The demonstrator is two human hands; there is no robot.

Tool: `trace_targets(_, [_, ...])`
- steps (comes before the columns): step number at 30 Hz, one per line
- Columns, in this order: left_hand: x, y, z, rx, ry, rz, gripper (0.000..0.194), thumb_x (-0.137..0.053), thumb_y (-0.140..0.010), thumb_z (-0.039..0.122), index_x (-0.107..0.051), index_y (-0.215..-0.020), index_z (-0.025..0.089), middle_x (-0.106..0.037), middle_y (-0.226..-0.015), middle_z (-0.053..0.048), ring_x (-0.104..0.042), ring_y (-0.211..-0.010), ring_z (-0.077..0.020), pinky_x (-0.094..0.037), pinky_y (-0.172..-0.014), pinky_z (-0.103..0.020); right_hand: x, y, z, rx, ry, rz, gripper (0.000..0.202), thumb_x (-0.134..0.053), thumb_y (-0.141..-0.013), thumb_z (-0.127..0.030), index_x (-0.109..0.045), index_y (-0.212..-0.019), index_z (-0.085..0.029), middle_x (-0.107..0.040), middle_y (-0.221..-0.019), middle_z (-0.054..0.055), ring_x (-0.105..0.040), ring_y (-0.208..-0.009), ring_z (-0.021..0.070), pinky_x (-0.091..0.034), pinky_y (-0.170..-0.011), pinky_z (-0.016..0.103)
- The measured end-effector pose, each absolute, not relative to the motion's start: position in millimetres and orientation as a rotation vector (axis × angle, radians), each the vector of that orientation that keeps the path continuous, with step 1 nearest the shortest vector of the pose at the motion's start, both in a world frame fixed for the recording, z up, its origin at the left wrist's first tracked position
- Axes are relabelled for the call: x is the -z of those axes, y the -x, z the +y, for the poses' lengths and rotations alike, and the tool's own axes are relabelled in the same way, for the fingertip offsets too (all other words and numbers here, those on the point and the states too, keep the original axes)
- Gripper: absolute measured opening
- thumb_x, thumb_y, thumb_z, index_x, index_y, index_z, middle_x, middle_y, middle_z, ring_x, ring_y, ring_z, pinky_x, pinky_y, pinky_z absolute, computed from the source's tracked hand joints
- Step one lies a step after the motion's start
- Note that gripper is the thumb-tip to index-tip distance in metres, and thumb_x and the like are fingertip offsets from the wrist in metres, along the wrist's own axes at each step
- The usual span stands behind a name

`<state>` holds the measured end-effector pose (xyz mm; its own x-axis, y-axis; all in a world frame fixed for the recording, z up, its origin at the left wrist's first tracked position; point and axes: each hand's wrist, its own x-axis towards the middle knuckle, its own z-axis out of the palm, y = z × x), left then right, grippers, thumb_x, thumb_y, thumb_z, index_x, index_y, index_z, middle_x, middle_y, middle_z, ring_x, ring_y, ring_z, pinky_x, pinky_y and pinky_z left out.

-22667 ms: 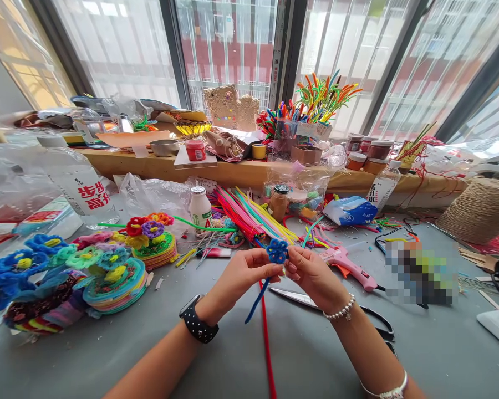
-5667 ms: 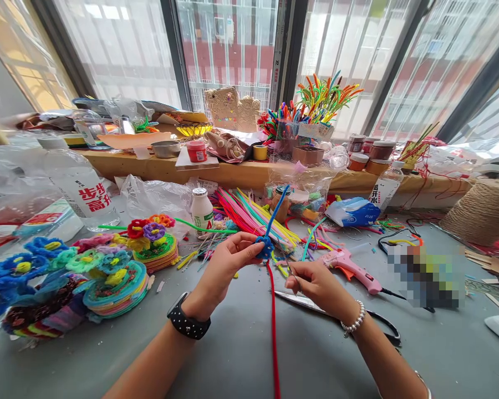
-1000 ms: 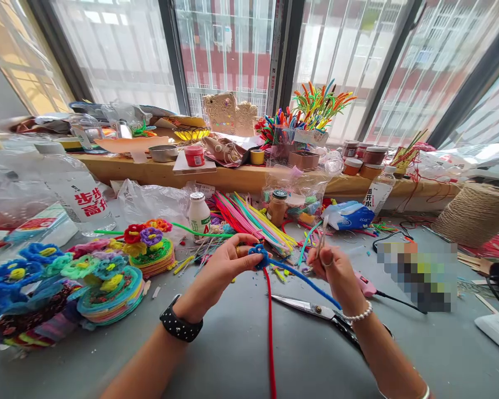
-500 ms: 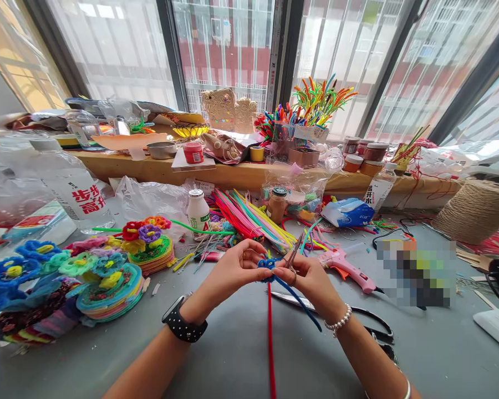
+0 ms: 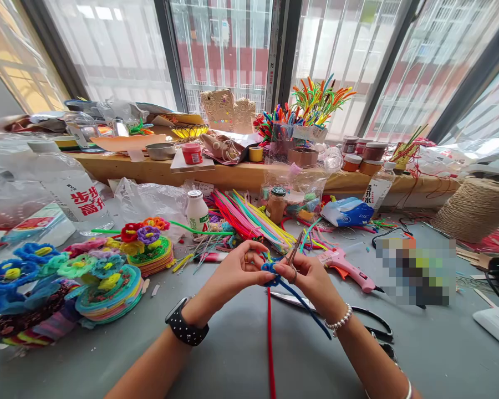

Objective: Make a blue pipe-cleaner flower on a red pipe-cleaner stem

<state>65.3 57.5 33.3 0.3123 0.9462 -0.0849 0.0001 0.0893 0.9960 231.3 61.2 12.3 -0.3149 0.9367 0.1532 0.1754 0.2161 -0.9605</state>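
Observation:
Between my hands is a small blue pipe-cleaner piece (image 5: 271,271) bent into loops, with a bit of yellow-green above it. My left hand (image 5: 242,269) pinches its left side between thumb and fingers. At its right side, my right hand (image 5: 307,275) pinches it and also holds small scissors (image 5: 296,247), tips pointing up. A long blue tail (image 5: 305,306) hangs down to the right from the piece. Just below my hands, a red pipe cleaner (image 5: 270,343) runs toward the table's near edge.
Fuzzy flower crafts (image 5: 108,288) stand at the left. Behind my hands are a white bottle (image 5: 198,215) and bundled pipe cleaners (image 5: 253,219). A pink glue gun (image 5: 349,267), large black-handled scissors (image 5: 374,320) and a twine spool (image 5: 474,210) lie to the right.
The blue tail has swung slightly right and down. Both hands have shifted a little, and the blue piece has turned slightly between them.

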Motion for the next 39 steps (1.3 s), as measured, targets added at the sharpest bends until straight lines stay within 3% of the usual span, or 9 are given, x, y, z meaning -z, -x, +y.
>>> trace_targets(17, [-33, -57, 58, -0.78, -1.111, 0.743, 0.034, -0.066, -0.059, 0.013, -0.045, -0.085, 0.017, -0.046, -0.054, 0.008, -0.048, -0.052, -0.0054, -0.04, -0.053, -0.019, -16, -229, 57, -1.32, 0.764, -1.707, 0.027, -0.058, -0.069, -0.037, -0.047, -0.059, -0.015, -0.041, -0.059, -0.003, -0.037, -0.054, 0.0079, -0.031, -0.05, 0.02])
trace_targets(30, [-37, -64, 57, -0.995, -1.06, 0.965, 0.039, -0.067, -0.058, 0.019, -0.045, -0.09, 0.017, -0.051, -0.066, 0.004, -0.054, -0.064, -0.01, -0.042, -0.06, -0.023, -22, -241, 59, -1.337, 0.962, -1.78, 0.027, -0.058, -0.068, -0.038, -0.05, -0.061, -0.013, -0.039, -0.056, -0.004, -0.033, -0.053, 0.0075, -0.026, -0.048, 0.021])
trace_targets(37, [-39, -63, 56, -1.051, -0.987, 0.972, 0.034, -0.067, -0.058, 0.015, -0.042, -0.081, 0.018, -0.046, -0.058, 0.007, -0.05, -0.055, -0.0057, -0.039, -0.054, -0.018, -14, -229, 58, -1.26, 0.857, -1.904, 0.037, -0.05, -0.071, -0.049, -0.048, -0.06, -0.014, -0.038, -0.058, -0.003, -0.033, -0.054, 0.008, -0.028, -0.049, 0.021])
trace_targets(39, [-41, -60, 56, -1.059, -0.982, 0.938, 0.032, -0.066, -0.059, 0.015, -0.042, -0.08, 0.019, -0.046, -0.059, 0.008, -0.049, -0.054, -0.0048, -0.038, -0.052, -0.016, -13, -234, 61, -1.138, 0.866, -1.997, 0.047, -0.037, -0.074, -0.057, -0.051, -0.061, -0.014, -0.04, -0.057, -0.002, -0.034, -0.053, 0.0091, -0.029, -0.051, 0.022])
